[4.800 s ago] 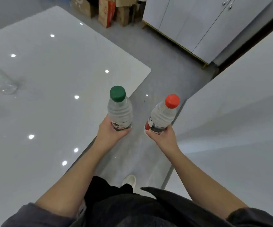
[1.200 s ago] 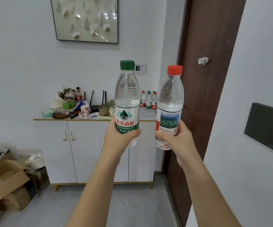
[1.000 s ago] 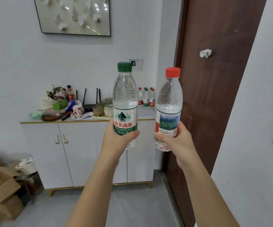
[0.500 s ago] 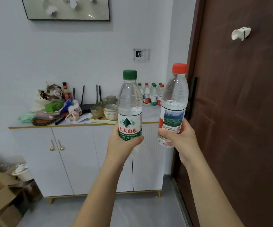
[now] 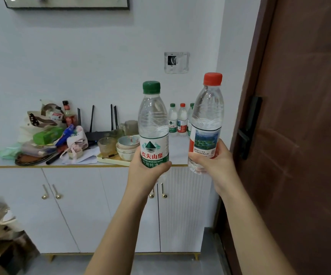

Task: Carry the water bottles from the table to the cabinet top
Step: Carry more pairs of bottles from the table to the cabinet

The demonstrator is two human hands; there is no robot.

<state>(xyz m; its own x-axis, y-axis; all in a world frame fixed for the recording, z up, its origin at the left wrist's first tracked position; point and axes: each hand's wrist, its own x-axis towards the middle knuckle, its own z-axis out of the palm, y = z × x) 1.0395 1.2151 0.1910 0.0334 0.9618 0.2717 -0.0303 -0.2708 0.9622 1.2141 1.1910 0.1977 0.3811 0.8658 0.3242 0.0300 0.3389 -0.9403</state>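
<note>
Both bottles have come closer to the cabinet top (image 5: 176, 147). Left hand (image 5: 146, 171) grips the green-capped bottle (image 5: 153, 124) upright; right hand (image 5: 214, 163) grips the red-capped bottle (image 5: 208, 116), slightly tilted, both held before the cabinet.

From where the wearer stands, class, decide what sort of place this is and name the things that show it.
Most likely a home, near its entrance: a white cabinet cluttered with stacked bowls and a router, standing beside a brown door.

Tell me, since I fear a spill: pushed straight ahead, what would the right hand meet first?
Likely the small bottles standing on the cabinet top beyond the right hand; depth is unclear.
</note>
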